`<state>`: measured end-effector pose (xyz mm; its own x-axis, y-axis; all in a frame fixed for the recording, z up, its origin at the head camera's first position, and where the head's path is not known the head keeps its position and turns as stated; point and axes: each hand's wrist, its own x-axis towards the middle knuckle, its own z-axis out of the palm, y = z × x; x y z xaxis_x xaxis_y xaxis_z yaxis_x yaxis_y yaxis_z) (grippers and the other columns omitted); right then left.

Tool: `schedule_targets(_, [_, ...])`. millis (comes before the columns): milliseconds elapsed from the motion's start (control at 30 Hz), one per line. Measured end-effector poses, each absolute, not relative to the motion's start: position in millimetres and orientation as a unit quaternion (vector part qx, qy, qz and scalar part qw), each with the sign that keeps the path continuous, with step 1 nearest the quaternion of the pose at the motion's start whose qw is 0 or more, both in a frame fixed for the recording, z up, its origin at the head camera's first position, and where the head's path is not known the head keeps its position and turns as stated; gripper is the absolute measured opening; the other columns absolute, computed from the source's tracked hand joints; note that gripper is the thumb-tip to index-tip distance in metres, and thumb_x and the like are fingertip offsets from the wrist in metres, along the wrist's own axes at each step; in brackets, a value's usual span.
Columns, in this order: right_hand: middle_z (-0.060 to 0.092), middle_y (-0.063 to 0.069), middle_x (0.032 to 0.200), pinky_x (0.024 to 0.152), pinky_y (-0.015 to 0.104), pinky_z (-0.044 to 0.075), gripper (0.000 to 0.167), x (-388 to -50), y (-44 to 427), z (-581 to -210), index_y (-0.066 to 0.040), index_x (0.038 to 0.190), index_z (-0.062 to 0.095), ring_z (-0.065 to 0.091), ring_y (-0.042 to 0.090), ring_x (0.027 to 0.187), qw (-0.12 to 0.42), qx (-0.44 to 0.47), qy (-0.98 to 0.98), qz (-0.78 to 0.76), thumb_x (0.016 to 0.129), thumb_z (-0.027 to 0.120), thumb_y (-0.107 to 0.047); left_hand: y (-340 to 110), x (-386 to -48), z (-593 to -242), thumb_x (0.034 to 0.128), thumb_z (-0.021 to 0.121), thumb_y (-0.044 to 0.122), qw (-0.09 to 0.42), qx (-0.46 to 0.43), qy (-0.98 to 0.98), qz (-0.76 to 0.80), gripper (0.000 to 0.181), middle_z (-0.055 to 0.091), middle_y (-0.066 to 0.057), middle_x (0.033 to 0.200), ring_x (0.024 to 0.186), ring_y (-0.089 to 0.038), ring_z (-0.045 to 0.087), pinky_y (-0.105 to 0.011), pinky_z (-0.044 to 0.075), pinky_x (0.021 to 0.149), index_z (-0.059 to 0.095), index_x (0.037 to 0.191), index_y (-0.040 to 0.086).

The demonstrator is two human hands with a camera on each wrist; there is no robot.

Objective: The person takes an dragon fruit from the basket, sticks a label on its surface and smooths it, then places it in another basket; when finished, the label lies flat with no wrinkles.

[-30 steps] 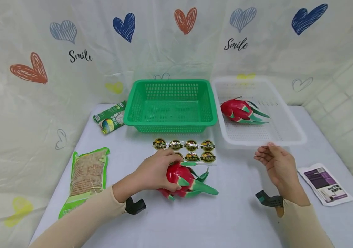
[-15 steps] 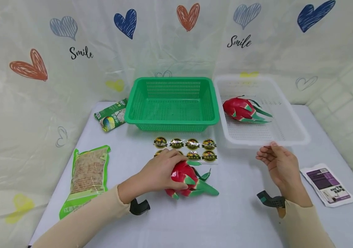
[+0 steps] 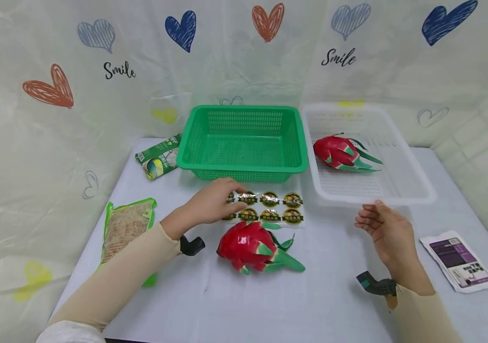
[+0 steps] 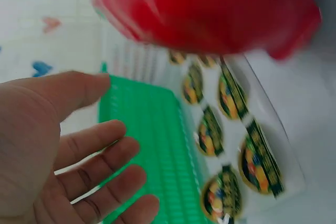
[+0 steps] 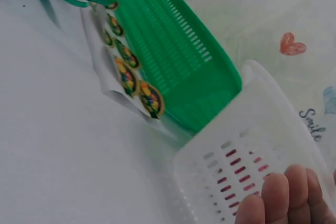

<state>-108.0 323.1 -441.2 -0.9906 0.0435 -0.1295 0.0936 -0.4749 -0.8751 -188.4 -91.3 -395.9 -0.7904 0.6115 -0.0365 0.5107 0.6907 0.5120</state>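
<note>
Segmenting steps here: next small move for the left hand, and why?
Probably ease the left hand down to pinch a sticker: it holds nothing and overlaps the sheet in head view; the nearer dragon fruit lies unheld on the table.

The left hand (image 3: 209,202) and right hand (image 3: 391,236) are bare. Plain beige sleeves (image 3: 128,271) end near both wrists, the left meeting white cloth (image 3: 70,332). Each wrist carries a curved black piece (image 3: 192,246), the right one green-patched.

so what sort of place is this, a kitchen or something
Probably a staged tabletop set-up, not a kitchen: a creased, heart-printed backdrop hangs behind a pale table, which bears a green basket and a sheet of round stickers.
</note>
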Motion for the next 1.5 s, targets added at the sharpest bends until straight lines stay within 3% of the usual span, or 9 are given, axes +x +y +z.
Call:
schedule_targets(133, [0.079, -0.003, 0.093, 0.078, 0.025, 0.063, 0.028, -105, 301, -440, -0.001, 0.111, 0.073, 0.075, 0.013, 0.083, 0.050, 0.033, 0.680, -0.731, 0.108, 0.057, -0.024, -92, -210, -411, 0.1003, 0.070, 0.028, 0.108, 0.306, 0.921, 0.215, 0.041, 0.067, -0.009, 0.137, 0.128, -0.030, 0.063, -0.045, 0.054, 0.105, 0.068, 0.136, 0.009])
schedule_targets(267, [0.079, 0.003, 0.103, 0.078, 0.024, 0.060, 0.032, -109, 268, -433, -0.001, 0.122, 0.070, 0.073, 0.017, 0.090, 0.061, -0.027, 0.846, -0.529, 0.107, 0.059, -0.026, -85, -223, -426, 0.0998, 0.071, 0.028, 0.117, 0.305, 0.926, 0.190, 0.042, 0.067, -0.009, 0.140, 0.133, -0.029, 0.061, -0.044, 0.053, 0.109, 0.067, 0.137, 0.009])
schedule_targets(367, [0.077, 0.011, 0.109, 0.074, 0.024, 0.057, 0.026, -118, 244, -427, -0.008, 0.122, 0.072, 0.069, 0.020, 0.090, 0.055, -0.086, 0.902, -0.420, 0.107, 0.059, -0.024, -77, -229, -431, 0.0994, 0.071, 0.029, 0.117, 0.309, 0.930, 0.163, 0.047, 0.066, -0.010, 0.142, 0.138, -0.030, 0.058, -0.045, 0.049, 0.115, 0.065, 0.140, 0.006])
schedule_targets(467, [0.075, 0.010, 0.114, 0.072, 0.028, 0.055, 0.022, -131, 223, -422, -0.009, 0.121, 0.073, 0.066, 0.021, 0.092, 0.055, -0.148, 0.917, -0.366, 0.106, 0.059, -0.019, -70, -232, -433, 0.0979, 0.073, 0.030, 0.116, 0.310, 0.934, 0.137, 0.053, 0.064, -0.011, 0.145, 0.139, -0.032, 0.057, -0.045, 0.047, 0.117, 0.061, 0.143, 0.005])
schedule_targets(600, [0.071, 0.014, 0.125, 0.088, 0.046, 0.057, 0.025, -154, 196, -419, -0.003, 0.126, 0.069, 0.067, 0.030, 0.107, 0.070, -0.224, 0.915, -0.329, 0.106, 0.057, -0.013, -66, -236, -436, 0.0927, 0.079, 0.030, 0.125, 0.300, 0.936, 0.133, 0.061, 0.065, -0.010, 0.144, 0.137, -0.031, 0.058, -0.044, 0.048, 0.116, 0.060, 0.145, 0.005])
schedule_targets(700, [0.068, 0.019, 0.131, 0.103, 0.056, 0.051, 0.029, -173, 179, -420, 0.001, 0.130, 0.066, 0.063, 0.039, 0.123, 0.086, -0.260, 0.916, -0.294, 0.107, 0.055, -0.011, -64, -237, -440, 0.0896, 0.083, 0.029, 0.135, 0.293, 0.937, 0.137, 0.062, 0.067, -0.009, 0.140, 0.133, -0.029, 0.061, -0.043, 0.049, 0.113, 0.062, 0.143, 0.007])
schedule_targets(933, [0.064, 0.024, 0.140, 0.111, 0.057, 0.048, 0.036, -209, 158, -422, 0.006, 0.138, 0.059, 0.058, 0.043, 0.134, 0.127, -0.285, 0.922, -0.228, 0.107, 0.053, -0.011, -61, -238, -444, 0.0877, 0.084, 0.033, 0.144, 0.281, 0.940, 0.131, 0.059, 0.067, -0.004, 0.137, 0.129, -0.028, 0.061, -0.058, 0.047, 0.108, 0.065, 0.140, 0.015])
schedule_targets(1200, [0.072, 0.020, 0.127, 0.092, 0.050, 0.057, 0.036, -230, 154, -429, 0.003, 0.136, 0.062, 0.069, 0.035, 0.114, 0.167, -0.272, 0.925, -0.204, 0.104, 0.057, -0.013, -58, -237, -445, 0.0853, 0.086, 0.035, 0.128, 0.277, 0.944, 0.124, 0.058, 0.068, 0.000, 0.133, 0.127, -0.024, 0.061, -0.062, 0.043, 0.108, 0.067, 0.138, 0.021])
schedule_targets(1500, [0.077, 0.013, 0.105, 0.074, 0.037, 0.056, 0.022, -234, 149, -428, -0.003, 0.117, 0.075, 0.070, 0.023, 0.087, 0.164, -0.267, 0.924, -0.220, 0.099, 0.066, -0.013, -59, -234, -442, 0.0834, 0.088, 0.035, 0.114, 0.287, 0.944, 0.115, 0.052, 0.068, 0.001, 0.131, 0.128, -0.023, 0.060, -0.063, 0.040, 0.110, 0.069, 0.131, 0.024])
